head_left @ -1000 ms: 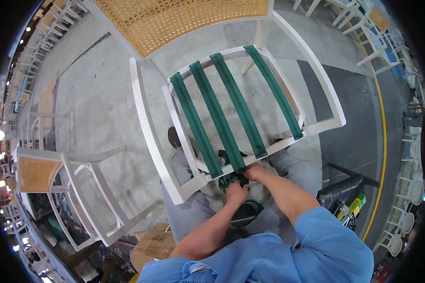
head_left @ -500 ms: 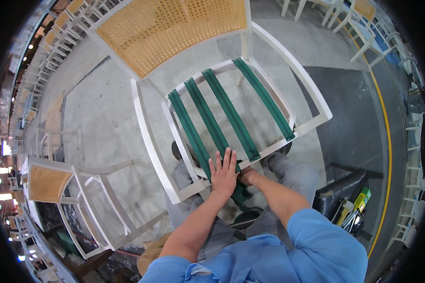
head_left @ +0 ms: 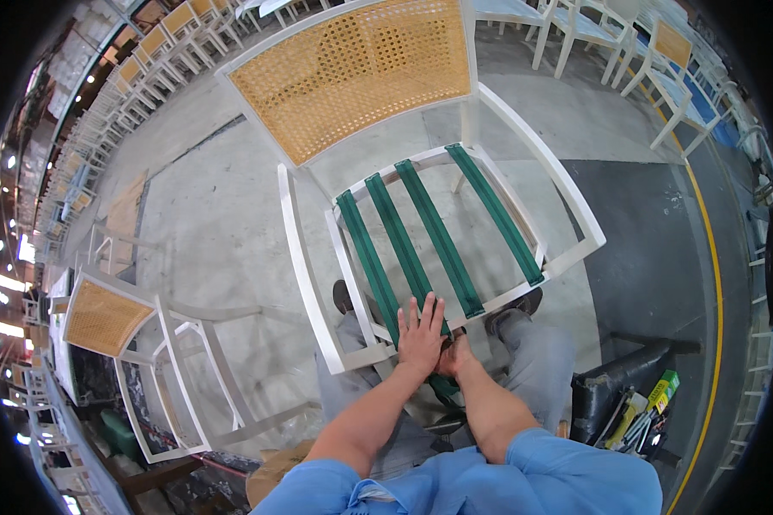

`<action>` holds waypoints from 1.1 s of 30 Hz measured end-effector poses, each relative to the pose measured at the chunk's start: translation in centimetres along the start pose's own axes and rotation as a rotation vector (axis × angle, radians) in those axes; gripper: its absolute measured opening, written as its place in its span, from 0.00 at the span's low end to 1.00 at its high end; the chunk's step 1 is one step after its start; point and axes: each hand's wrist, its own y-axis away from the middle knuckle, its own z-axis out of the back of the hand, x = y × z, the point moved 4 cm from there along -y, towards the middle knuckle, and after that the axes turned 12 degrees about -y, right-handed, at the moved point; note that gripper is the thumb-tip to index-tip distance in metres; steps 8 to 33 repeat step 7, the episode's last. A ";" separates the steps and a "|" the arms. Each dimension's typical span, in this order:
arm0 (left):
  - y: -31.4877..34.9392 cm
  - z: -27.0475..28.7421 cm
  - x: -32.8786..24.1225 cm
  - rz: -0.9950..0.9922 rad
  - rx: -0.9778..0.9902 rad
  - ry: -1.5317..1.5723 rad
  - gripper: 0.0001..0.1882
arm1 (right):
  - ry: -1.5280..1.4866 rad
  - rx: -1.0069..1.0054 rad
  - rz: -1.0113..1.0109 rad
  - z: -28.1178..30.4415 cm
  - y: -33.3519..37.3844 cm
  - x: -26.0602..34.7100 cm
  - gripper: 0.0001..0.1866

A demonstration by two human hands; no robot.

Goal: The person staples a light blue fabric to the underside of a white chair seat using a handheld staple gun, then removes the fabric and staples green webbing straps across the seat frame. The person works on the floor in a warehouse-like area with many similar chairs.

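Observation:
A white wooden armchair frame [head_left: 299, 266] with a woven cane back [head_left: 361, 73] stands in front of me. Several green webbing straps [head_left: 438, 236] run from the back rail to the front rail of its open seat. My left hand [head_left: 421, 339] lies with fingers outstretched on the straps at the front rail, left of centre. Close against it, my right hand [head_left: 458, 356] is curled at the front rail, its fingertips hidden; what it grips cannot be made out. Loose green webbing [head_left: 444, 390] hangs below both hands, between my knees.
Another white chair frame [head_left: 176, 365] with a cane back lies tipped at my left. On my right, a black padded bench [head_left: 614, 386] stands beside hand tools [head_left: 636, 425] and a green-and-yellow box [head_left: 664, 390]. Rows of white chairs [head_left: 167, 56] line the far floor.
The whole view has shifted, so the chair appears lower and further right. My left hand stays flat on the straps; my right hand has come up closer against it at the rail.

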 end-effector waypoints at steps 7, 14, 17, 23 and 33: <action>-1.2 0.5 -1.6 -0.054 0.013 0.051 0.53 | -0.376 0.180 -0.044 0.2 -2.2 3.2 0.41; -1.2 0.5 -1.6 -0.054 0.013 0.051 0.53 | -0.376 0.180 -0.044 0.2 -2.2 3.2 0.41; -1.2 0.5 -1.6 -0.054 0.013 0.051 0.53 | -0.376 0.180 -0.044 0.2 -2.2 3.2 0.41; -1.2 0.5 -1.6 -0.054 0.013 0.051 0.53 | -0.376 0.180 -0.044 0.2 -2.2 3.2 0.41; -1.2 0.5 -1.6 -0.054 0.013 0.051 0.53 | -0.376 0.180 -0.044 0.2 -2.2 3.2 0.41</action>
